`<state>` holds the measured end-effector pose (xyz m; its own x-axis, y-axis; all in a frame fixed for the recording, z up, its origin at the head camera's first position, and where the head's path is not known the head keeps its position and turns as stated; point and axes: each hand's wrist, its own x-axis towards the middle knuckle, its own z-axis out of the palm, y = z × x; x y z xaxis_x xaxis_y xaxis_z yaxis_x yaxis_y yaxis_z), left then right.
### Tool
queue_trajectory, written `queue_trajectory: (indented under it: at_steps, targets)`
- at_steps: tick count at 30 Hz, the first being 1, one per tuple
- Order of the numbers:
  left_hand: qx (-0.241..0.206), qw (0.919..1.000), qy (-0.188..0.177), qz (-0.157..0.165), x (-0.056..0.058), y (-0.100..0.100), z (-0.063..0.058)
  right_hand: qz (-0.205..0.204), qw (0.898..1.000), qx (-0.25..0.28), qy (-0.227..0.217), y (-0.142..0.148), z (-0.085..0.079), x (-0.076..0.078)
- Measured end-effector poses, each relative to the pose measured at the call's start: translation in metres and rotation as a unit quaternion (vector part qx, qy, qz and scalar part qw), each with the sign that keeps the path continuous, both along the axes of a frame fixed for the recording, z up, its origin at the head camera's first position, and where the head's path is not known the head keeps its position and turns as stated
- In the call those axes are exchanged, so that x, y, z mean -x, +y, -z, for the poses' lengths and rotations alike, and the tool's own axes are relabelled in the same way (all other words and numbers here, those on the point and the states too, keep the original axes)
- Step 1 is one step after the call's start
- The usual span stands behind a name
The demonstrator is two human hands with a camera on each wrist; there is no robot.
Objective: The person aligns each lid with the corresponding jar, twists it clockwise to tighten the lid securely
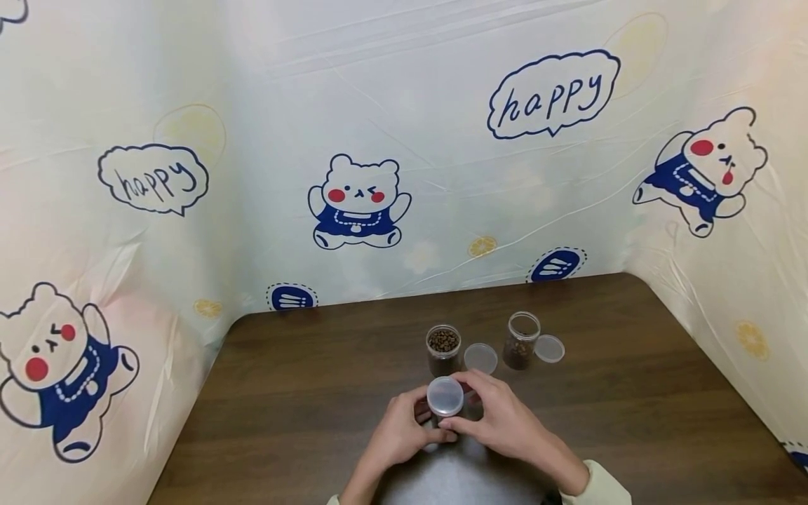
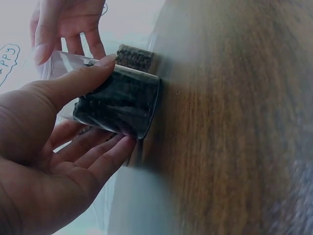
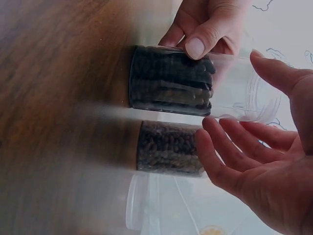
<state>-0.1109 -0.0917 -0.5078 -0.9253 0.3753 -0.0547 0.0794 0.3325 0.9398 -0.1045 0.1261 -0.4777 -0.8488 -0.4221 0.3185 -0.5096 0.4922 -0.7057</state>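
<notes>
A clear jar (image 3: 171, 81), partly filled with dark, bean-like pieces, stands upright on the table near its front. On its mouth sits a translucent lid (image 1: 445, 396). My left hand (image 1: 399, 429) grips the jar's body from the left, thumb on the near side and fingers behind. From the right, my right hand (image 1: 508, 419) holds the lid's rim between thumb and fingers. Just behind is an uncovered jar (image 1: 444, 358) full of brown beans. Farther right stands another uncovered jar (image 1: 521, 347), filled only partway with brown contents.
One loose lid (image 1: 481, 358) lies between the two uncovered jars, and a second loose lid (image 1: 550, 348) is right of the farther jar. The brown wooden table (image 1: 303, 393) is bordered by a printed cloth (image 1: 442, 140) at the back and sides.
</notes>
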Motion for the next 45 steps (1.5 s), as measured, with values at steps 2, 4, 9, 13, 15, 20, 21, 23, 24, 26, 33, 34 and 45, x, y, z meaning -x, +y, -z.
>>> queue_trajectory:
  at_steps: [2,4,9,13,15,20,21,23,24,26,33,34,45]
  targets:
    - [0.001,1.0,0.002,-0.001,0.0,-0.001,-0.001,-0.001,1.0,0.002,0.003,-0.001,-0.001,0.0]
    - [0.003,1.0,0.006,-0.002,0.0,-0.002,-0.002,-0.001,1.0,0.003,0.008,-0.001,-0.002,0.001]
    - [0.004,0.9999,0.012,-0.008,-0.001,-0.006,-0.005,-0.002,1.0,0.002,0.016,-0.005,-0.005,0.003]
    - [0.002,0.9997,0.019,-0.012,0.001,-0.011,-0.007,-0.007,1.0,0.007,0.012,-0.009,-0.007,0.005]
    - [0.001,0.9997,0.02,-0.014,0.002,-0.013,-0.008,-0.009,1.0,0.011,0.008,-0.011,-0.008,0.006]
    - [-0.006,0.9998,0.012,-0.013,0.004,-0.019,-0.011,-0.012,1.0,0.02,0.001,-0.015,-0.009,0.009]
    - [-0.009,0.9998,0.011,-0.012,0.004,-0.02,-0.011,-0.013,1.0,0.021,0.002,-0.016,-0.009,0.009]
    - [-0.015,0.9998,0.008,-0.012,0.005,-0.023,-0.012,-0.012,1.0,0.021,0.004,-0.018,-0.01,0.01]
    - [-0.016,0.9998,0.008,-0.013,0.005,-0.024,-0.013,-0.011,1.0,0.02,0.004,-0.02,-0.011,0.011]
    - [-0.015,0.9996,0.015,-0.018,0.006,-0.027,-0.014,-0.01,1.0,0.019,0.005,-0.023,-0.013,0.013]
    - [-0.004,0.9984,0.028,-0.049,0.008,-0.04,-0.017,-0.011,0.999,0.028,0.013,-0.038,-0.018,0.022]
    - [-0.002,0.9982,0.029,-0.053,0.009,-0.042,-0.017,-0.011,0.999,0.029,0.013,-0.041,-0.018,0.023]
    - [0.011,0.9927,0.036,-0.115,0.017,-0.064,-0.018,-0.029,0.997,0.078,-0.001,-0.07,-0.016,0.038]
